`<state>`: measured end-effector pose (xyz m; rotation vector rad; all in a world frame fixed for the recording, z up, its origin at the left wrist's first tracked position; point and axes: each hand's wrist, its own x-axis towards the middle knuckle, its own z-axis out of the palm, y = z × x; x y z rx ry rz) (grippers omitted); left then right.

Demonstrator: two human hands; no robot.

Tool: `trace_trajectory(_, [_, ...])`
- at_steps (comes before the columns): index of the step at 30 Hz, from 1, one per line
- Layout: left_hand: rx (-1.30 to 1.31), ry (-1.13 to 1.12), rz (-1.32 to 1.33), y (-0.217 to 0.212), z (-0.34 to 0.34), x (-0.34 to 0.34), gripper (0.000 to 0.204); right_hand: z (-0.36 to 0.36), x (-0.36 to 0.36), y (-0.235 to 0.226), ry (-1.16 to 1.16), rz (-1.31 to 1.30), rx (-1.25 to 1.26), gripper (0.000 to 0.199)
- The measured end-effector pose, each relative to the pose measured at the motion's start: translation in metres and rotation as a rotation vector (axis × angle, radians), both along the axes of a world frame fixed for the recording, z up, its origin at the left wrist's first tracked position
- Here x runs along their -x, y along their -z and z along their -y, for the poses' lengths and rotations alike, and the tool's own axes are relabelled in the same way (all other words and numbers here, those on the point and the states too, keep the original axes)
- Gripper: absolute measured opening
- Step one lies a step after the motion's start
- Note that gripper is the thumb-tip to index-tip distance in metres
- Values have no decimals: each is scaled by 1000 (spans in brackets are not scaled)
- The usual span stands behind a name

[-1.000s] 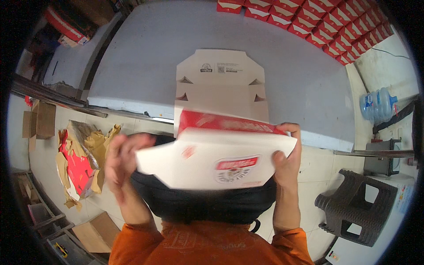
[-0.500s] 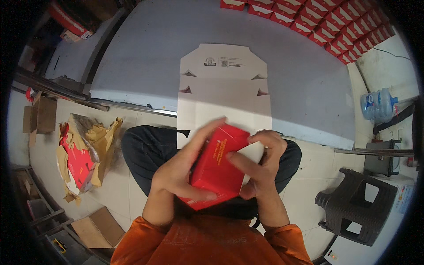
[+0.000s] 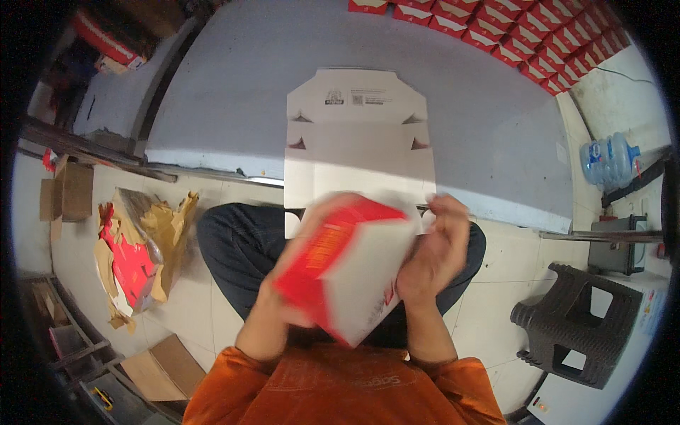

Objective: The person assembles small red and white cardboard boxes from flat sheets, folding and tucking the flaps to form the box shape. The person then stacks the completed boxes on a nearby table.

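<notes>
2 orange sleeves (image 3: 234, 389) lie nearest, below dark trousers (image 3: 230, 244). The left hand (image 3: 293, 252) is curled around the left side of a red-and-white carton (image 3: 361, 276), tilted above the lap and blurred. The right hand (image 3: 433, 256) is half open, fingers raised beside the carton's white face; blur hides whether its palm touches. Torn brown wrapping (image 3: 170, 248) lies at left, stacked dark stools (image 3: 551, 312) at right. Beyond, a flat white blank (image 3: 358, 159) with notched sides rests on the grey tabletop (image 3: 219, 106), its near end overhanging the edge. Farthest, red boxes (image 3: 506, 32) fill rows at upper right.
</notes>
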<state>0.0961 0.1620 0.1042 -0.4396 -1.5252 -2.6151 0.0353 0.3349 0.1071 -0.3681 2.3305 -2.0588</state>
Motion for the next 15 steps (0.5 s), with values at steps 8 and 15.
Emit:
trace_trajectory(8, [-287, -335, 377, 42, 39, -25, 55, -28, 27, 19, -382, 279, 98, 51])
trace_trajectory(15, [384, -620, 327, 52, 14, -24, 102, -27, 38, 18, -324, -164, -140, 42])
